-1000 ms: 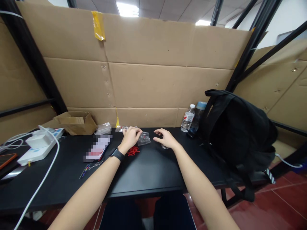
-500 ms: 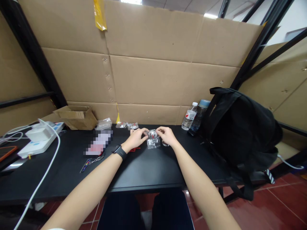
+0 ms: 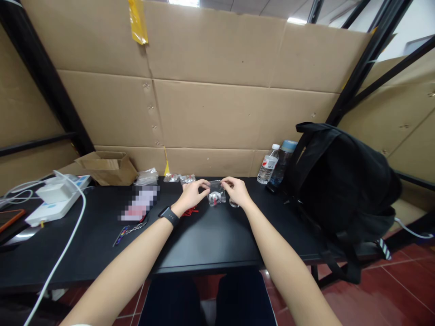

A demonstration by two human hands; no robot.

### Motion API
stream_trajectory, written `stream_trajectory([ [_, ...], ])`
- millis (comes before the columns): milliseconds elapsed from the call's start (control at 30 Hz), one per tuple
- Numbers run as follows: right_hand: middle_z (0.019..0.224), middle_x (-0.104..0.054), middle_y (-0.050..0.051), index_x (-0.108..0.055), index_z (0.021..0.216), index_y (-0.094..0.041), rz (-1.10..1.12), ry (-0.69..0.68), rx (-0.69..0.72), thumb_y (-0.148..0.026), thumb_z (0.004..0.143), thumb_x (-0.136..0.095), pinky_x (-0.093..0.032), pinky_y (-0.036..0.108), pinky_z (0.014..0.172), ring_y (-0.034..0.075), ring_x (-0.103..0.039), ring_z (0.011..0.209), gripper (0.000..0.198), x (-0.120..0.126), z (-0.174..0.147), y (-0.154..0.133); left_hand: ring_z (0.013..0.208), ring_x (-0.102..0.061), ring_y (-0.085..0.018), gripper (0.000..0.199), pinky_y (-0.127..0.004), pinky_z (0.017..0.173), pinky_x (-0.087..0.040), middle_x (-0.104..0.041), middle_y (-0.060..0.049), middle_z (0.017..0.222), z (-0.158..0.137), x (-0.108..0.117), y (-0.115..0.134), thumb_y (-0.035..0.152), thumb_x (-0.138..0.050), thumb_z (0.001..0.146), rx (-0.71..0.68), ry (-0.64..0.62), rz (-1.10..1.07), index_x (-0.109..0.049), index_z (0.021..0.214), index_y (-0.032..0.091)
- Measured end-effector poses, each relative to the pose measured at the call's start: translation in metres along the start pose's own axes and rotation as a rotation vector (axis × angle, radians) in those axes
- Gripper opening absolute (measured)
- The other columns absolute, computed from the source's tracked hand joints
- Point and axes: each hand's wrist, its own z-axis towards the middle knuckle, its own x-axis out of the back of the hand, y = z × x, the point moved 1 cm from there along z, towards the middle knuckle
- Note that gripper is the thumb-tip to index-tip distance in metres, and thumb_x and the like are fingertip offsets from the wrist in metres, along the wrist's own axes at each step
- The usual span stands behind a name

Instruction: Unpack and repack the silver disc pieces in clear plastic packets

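Observation:
A small clear plastic bag [image 3: 215,185] is stretched between my two hands above the black table. In its lower part lies a round silvery item with a red mark [image 3: 215,198]. My left hand [image 3: 194,194] pinches the bag's upper left corner between thumb and fingers. On the opposite side, my right hand [image 3: 236,191] pinches the upper right corner. Red cord [image 3: 190,211] lies beneath my left hand. Beside my right hand rests a small round clear object [image 3: 234,203], partly covered by the fingers.
Filled bags [image 3: 187,179] and a stack of clear bags [image 3: 147,176] lie at the back, near an open cardboard box [image 3: 107,167]. A keychain [image 3: 122,234] lies left. Water bottles [image 3: 268,165] and a black backpack [image 3: 343,190] stand right. A power strip [image 3: 56,203] sits far left.
The round silvery item has dropped from between my fingertips to the lower part of the bag. The bag's top is now spread flat between both hands.

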Motion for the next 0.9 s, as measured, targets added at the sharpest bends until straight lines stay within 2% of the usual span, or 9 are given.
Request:
stream_trajectory([
  [267, 0.096, -0.078, 0.009, -0.074, 0.098, -0.019, 0.052, 0.104, -0.015, -0.041, 0.093, -0.059, -0.055, 0.032, 0.076, 0.022, -0.072, 0.083, 0.028, 0.001, 0.001, -0.01, 0.101, -0.072, -0.022, 0.015, -0.039, 0.101, -0.045, -0.079, 0.001, 0.102, 0.004, 0.0, -0.001, 0.035, -0.063, 0.092, -0.006, 0.048, -0.09, -0.073, 0.099, 0.027],
  [400, 0.105, -0.076, 0.01, -0.07, 0.112, -0.02, 0.05, 0.071, -0.033, -0.041, 0.086, -0.065, -0.054, 0.03, 0.07, 0.022, -0.07, 0.088, 0.033, 0.0, 0.001, -0.01, 0.105, -0.071, -0.022, 0.016, -0.04, 0.103, -0.046, -0.078, -0.001, 0.107, 0.005, 0.005, 0.0, 0.034, -0.06, 0.094, 0.004, 0.158, -0.105, -0.073, 0.1, 0.027],
  [467, 0.101, -0.076, 0.009, -0.067, 0.115, -0.02, 0.083, 0.029, -0.045, -0.04, 0.082, -0.069, -0.052, 0.028, 0.065, 0.021, -0.069, 0.084, 0.039, -0.002, 0.0, -0.009, 0.106, -0.07, -0.022, 0.017, -0.04, 0.105, -0.045, -0.078, -0.002, 0.109, 0.005, 0.008, 0.003, 0.035, -0.059, 0.094, 0.011, 0.192, -0.138, -0.072, 0.102, 0.026],
  [567, 0.082, -0.074, 0.006, -0.069, 0.105, -0.018, 0.183, -0.028, -0.076, -0.041, 0.083, -0.068, -0.052, 0.029, 0.066, 0.019, -0.068, 0.074, 0.032, -0.005, -0.001, -0.009, 0.106, -0.069, -0.023, 0.018, -0.042, 0.107, -0.042, -0.078, -0.003, 0.105, 0.002, 0.012, 0.01, 0.035, -0.058, 0.095, -0.001, 0.174, -0.131, -0.07, 0.103, 0.026],
  [667, 0.071, -0.069, 0.003, -0.07, 0.096, -0.017, 0.306, -0.047, -0.119, -0.042, 0.082, -0.07, -0.053, 0.03, 0.066, 0.017, -0.064, 0.064, 0.028, -0.006, -0.001, -0.01, 0.11, -0.066, -0.025, 0.017, -0.045, 0.108, -0.038, -0.077, -0.003, 0.103, -0.003, 0.014, 0.014, 0.034, -0.056, 0.097, -0.027, 0.174, -0.033, -0.068, 0.106, 0.026],
  [733, 0.064, -0.066, 0.0, -0.069, 0.093, -0.017, 0.353, -0.048, -0.157, -0.043, 0.081, -0.071, -0.051, 0.029, 0.061, 0.015, -0.06, 0.057, 0.028, -0.006, -0.002, -0.011, 0.116, -0.062, -0.026, 0.023, -0.045, 0.108, -0.037, -0.074, -0.005, 0.113, -0.007, 0.016, 0.015, 0.026, -0.053, 0.096, -0.04, 0.257, 0.045, -0.064, 0.116, 0.025],
  [800, 0.059, -0.062, -0.002, -0.068, 0.098, -0.018, 0.371, -0.043, -0.204, -0.042, 0.08, -0.071, -0.048, 0.027, 0.056, 0.014, -0.057, 0.052, 0.031, -0.004, -0.003, -0.012, 0.124, -0.056, -0.027, 0.039, -0.044, 0.108, -0.036, -0.066, -0.009, 0.127, -0.012, 0.019, 0.015, 0.013, -0.051, 0.09, -0.08, 0.331, 0.143, -0.06, 0.126, 0.024],
  [900, 0.057, -0.062, -0.005, -0.062, 0.114, -0.02, 0.388, -0.025, -0.277, -0.039, 0.078, -0.072, -0.041, 0.023, 0.049, 0.013, -0.055, 0.048, 0.042, -0.003, -0.004, -0.014, 0.132, -0.047, -0.029, 0.059, -0.045, 0.108, -0.035, -0.057, -0.011, 0.14, -0.017, 0.023, 0.018, 0.004, -0.051, 0.078, -0.194, 0.266, 0.305, -0.057, 0.133, 0.025],
])
